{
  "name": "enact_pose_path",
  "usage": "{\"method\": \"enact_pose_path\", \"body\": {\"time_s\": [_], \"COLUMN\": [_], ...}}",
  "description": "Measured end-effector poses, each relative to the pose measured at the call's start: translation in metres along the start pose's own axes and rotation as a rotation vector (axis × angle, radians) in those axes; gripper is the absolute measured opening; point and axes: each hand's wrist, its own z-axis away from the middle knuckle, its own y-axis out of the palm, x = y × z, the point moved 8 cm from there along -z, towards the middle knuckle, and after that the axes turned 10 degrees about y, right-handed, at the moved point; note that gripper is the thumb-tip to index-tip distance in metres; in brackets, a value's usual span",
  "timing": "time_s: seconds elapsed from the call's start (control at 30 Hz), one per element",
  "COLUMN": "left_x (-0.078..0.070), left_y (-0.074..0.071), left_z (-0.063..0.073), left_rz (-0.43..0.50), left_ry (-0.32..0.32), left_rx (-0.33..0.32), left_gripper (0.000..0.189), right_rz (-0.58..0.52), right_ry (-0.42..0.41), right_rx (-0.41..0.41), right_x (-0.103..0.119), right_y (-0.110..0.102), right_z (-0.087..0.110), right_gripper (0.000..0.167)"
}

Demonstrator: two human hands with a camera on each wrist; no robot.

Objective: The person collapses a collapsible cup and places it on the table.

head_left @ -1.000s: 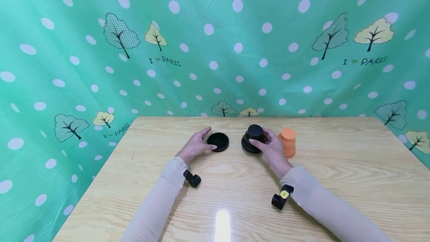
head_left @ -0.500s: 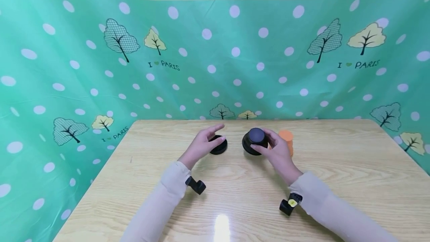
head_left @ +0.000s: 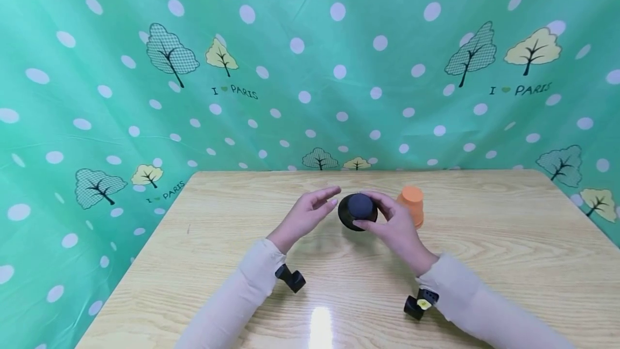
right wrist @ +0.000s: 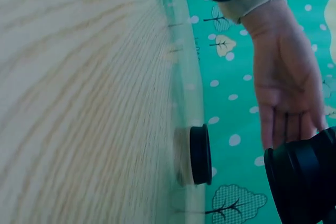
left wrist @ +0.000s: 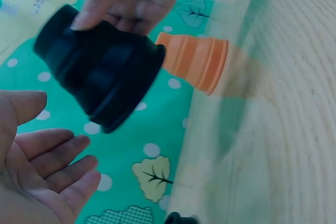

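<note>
My right hand (head_left: 398, 226) pinches a black stepped collapsible cup (left wrist: 105, 72) between thumb and fingers. It is off the table, tilted, with its narrow end up in the head view. My left hand (head_left: 304, 218) is held just left of the cup, fingers extended and thumb apart, with nothing in its grasp. A low black disc-shaped piece (right wrist: 200, 154), like a flattened cup, lies on the table in the right wrist view. In the head view my left hand hides it. An orange stepped cup (head_left: 413, 206) stands narrow end up behind my right hand.
The wooden table (head_left: 232, 203) reaches back to a green dotted curtain (head_left: 271, 79) with printed trees. Each sleeve carries a black wrist camera, one at the left wrist (head_left: 291, 279) and one at the right (head_left: 420, 305).
The right hand has raised the black cup from the table and brought it left. My left hand has left the low black piece and moved right, towards the cup. The orange cup stays put.
</note>
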Motion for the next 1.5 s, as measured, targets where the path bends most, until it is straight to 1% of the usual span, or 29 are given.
{"method": "enact_pose_path", "body": {"time_s": [0.13, 0.23, 0.43, 0.53, 0.7, 0.83, 0.97, 1.1, 1.23, 1.33, 1.5], "left_x": [0.007, 0.012, 0.024, 0.029, 0.033, 0.034, 0.035, 0.032, 0.026, 0.024, 0.021], "left_y": [0.001, 0.003, 0.007, 0.007, 0.008, 0.009, 0.006, 0.006, 0.006, 0.005, 0.005], "left_z": [0.000, 0.000, -0.001, -0.002, -0.002, -0.002, -0.002, -0.002, -0.002, -0.002, -0.002], "left_rz": [0.003, 0.045, 0.164, 0.204, 0.265, 0.310, 0.342, 0.384, 0.397, 0.398, 0.384], "left_ry": [-0.021, -0.048, -0.103, -0.106, -0.103, -0.110, -0.114, -0.087, -0.049, -0.042, -0.025], "left_rx": [-0.001, 0.004, 0.004, -0.004, 0.019, 0.040, 0.046, 0.068, 0.083, 0.079, 0.083], "left_gripper": [0.042, 0.044, 0.040, 0.035, 0.034, 0.035, 0.035, 0.036, 0.038, 0.037, 0.037], "right_rz": [0.009, 0.009, 0.009, -0.004, -0.003, 0.004, 0.014, 0.046, 0.109, 0.129, 0.120], "right_ry": [-0.056, -0.075, -0.061, -0.054, -0.051, -0.067, -0.094, -0.101, -0.083, -0.052, 0.003], "right_rx": [0.038, 0.065, 0.128, 0.174, 0.221, 0.241, 0.252, 0.271, 0.298, 0.314, 0.291], "right_x": [0.006, 0.007, 0.004, 0.002, 0.001, 0.000, 0.000, 0.000, -0.004, -0.009, -0.016], "right_y": [0.007, 0.010, 0.016, 0.019, 0.021, 0.022, 0.022, 0.022, 0.017, 0.010, -0.004], "right_z": [0.003, 0.003, 0.003, 0.001, 0.000, 0.000, 0.001, 0.002, 0.001, -0.002, -0.010], "right_gripper": [0.059, 0.059, 0.060, 0.061, 0.061, 0.063, 0.063, 0.065, 0.067, 0.068, 0.056]}}
